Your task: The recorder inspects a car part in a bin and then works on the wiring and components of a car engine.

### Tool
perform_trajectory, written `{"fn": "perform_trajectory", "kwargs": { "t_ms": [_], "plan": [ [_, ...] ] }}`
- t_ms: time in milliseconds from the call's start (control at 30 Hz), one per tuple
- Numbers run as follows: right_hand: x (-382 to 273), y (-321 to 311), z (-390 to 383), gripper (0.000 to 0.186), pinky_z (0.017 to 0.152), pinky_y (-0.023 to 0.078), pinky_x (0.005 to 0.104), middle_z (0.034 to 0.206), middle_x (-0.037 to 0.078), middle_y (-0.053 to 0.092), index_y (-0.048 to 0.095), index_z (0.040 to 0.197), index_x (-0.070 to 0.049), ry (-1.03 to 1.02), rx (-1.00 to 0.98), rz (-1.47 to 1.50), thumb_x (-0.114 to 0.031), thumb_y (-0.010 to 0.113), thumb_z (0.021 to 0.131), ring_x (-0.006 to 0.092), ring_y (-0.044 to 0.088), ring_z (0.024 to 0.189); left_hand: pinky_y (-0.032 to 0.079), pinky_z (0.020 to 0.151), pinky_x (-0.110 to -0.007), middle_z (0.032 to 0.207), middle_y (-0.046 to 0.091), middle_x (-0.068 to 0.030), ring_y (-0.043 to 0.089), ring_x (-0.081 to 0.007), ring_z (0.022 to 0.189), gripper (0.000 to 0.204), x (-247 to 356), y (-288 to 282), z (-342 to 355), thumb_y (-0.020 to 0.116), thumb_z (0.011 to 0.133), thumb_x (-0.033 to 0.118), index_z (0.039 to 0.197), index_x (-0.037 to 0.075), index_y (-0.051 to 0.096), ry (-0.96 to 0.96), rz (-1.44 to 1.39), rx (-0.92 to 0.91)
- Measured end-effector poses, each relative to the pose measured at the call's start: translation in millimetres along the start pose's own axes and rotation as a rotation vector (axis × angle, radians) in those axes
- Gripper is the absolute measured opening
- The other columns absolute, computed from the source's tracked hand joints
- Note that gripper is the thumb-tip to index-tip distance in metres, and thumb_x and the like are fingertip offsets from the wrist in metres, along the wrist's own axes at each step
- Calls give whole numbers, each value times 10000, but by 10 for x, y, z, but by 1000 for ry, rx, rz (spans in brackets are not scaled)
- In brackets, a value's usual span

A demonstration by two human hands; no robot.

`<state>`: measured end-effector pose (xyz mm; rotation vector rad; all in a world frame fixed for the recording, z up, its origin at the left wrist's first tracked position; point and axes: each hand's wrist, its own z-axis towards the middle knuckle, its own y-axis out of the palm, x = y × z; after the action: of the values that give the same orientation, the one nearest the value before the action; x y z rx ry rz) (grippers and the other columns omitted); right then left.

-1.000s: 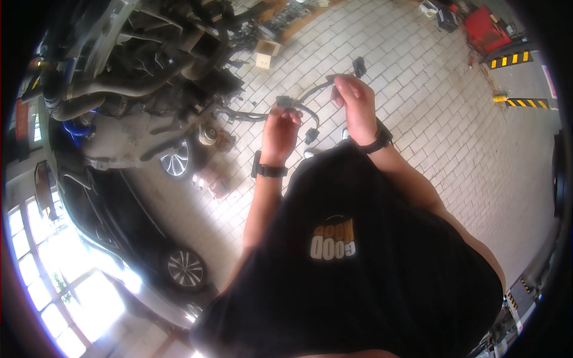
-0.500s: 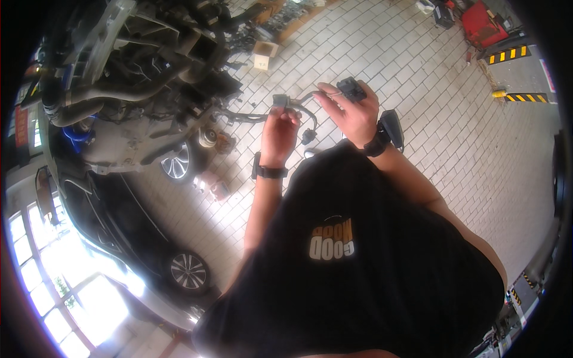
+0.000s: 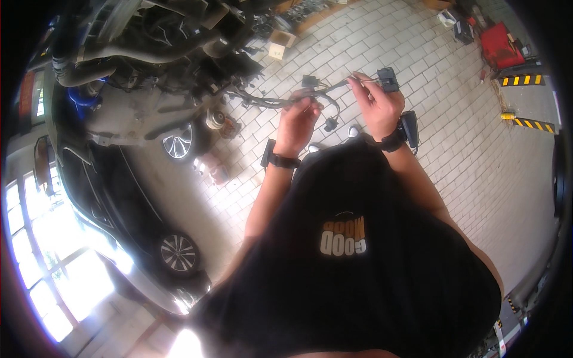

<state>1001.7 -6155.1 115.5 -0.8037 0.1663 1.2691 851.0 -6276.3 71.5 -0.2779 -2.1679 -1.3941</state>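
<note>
A dark wiring harness (image 3: 262,102) stretches from beneath the car parts at the upper left across to both my hands. My left hand (image 3: 295,128) is closed around the harness, close to where it branches. One branch ends above those fingers in a grey connector (image 3: 310,80); another curls down to a small black connector (image 3: 330,124). Farther right, my right hand (image 3: 382,113) pinches thin wires of the same harness between thumb and fingers. A larger black connector (image 3: 387,79) sits at that wire end, against the right fingers. Both wrists wear black bands.
Vehicle underparts with thick pipes (image 3: 149,52) fill the upper left. Below them stand a black car (image 3: 113,203) and a wheel (image 3: 178,142). An open cardboard box (image 3: 279,45) lies on the tiled floor (image 3: 453,137). A red machine (image 3: 501,46) and striped barriers (image 3: 522,80) are at the right.
Both hands have moved right and slightly away across the view, carrying the harness. The left fingers now grip the cable below the grey connector, which stands clear above them.
</note>
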Motion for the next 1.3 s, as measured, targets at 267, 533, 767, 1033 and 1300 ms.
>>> {"fn": "perform_trajectory", "kwargs": {
  "t_ms": [267,533,767,1033,1300],
  "plan": [
    [41,66,19,84,439,375,284,672,28,651,683,787,-52,95,-31,79,-106,735,748,159,480,445,415,697,-265,803,569,-69,551,-162,764,104,-127,11,0,573,835,21,930,5,533,75,47,14],
    [468,314,-247,340,488,347,259,576,1,554,626,774,0,809,-466,403,-315,589,895,73,448,508,477,653,-241,751,624,-62,610,-150,738,26,-244,-274,90,577,873,38,890,21,587,125,104,174],
    [577,196,-481,221,475,323,185,733,16,628,625,908,-41,1060,-965,818,-255,573,897,46,465,550,527,709,-276,833,618,-82,621,-175,758,83,-353,-1011,180,617,844,26,906,-16,582,204,244,433],
    [772,-14,-404,184,493,311,176,763,-5,617,630,941,-69,1034,-889,846,-239,572,899,34,443,572,534,615,-286,899,614,-128,615,-194,662,603,-349,-2010,207,655,798,41,1307,-24,339,221,406,729],
    [1207,-366,-295,189,484,303,170,749,0,605,629,951,-59,1050,-772,847,-229,563,902,26,444,570,511,695,-308,932,602,-73,589,-193,765,516,-3,-2362,133,568,865,115,1332,150,350,160,199,697]
  ]
}}
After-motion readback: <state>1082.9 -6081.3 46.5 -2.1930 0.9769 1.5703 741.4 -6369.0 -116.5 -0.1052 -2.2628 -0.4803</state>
